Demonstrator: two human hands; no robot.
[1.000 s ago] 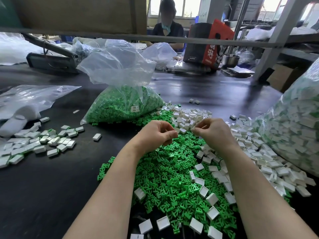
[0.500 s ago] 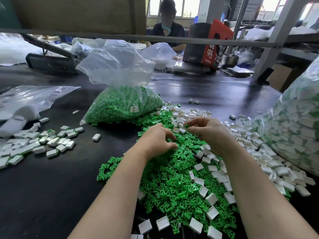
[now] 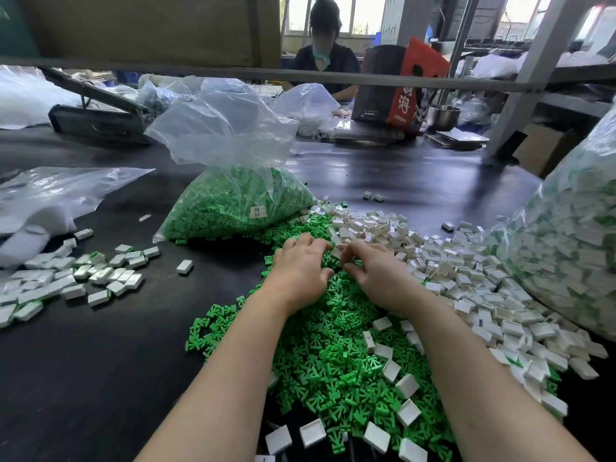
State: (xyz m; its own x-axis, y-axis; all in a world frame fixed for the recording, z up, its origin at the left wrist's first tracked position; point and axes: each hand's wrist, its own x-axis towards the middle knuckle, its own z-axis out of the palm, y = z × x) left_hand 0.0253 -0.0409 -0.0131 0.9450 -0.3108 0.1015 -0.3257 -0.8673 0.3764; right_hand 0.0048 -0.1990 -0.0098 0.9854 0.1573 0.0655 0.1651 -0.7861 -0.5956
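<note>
Right hand (image 3: pixel 376 275) palm-down, thumb and forefinger pinching small white rectangular plastic cap (image 3: pixel 336 253) at far edge of heap of small green plastic clips (image 3: pixel 333 355). Left hand (image 3: pixel 301 271) palm-down beside it, fingers bent on heap, grip unclear. Forearms converge over heap; black desk (image 3: pixel 100 361) beneath.

A small white label (image 3: pixel 258 211) stuck on the clear bag of green plastic pieces (image 3: pixel 230 201) carried two short lines of dark print, too small to read. The red and black carton (image 3: pixel 400 85) at the far side of the table bore large white Chinese characters running down its red face, too blurred to make out with certainty. The fine white print low on its black side was illegible.
</note>
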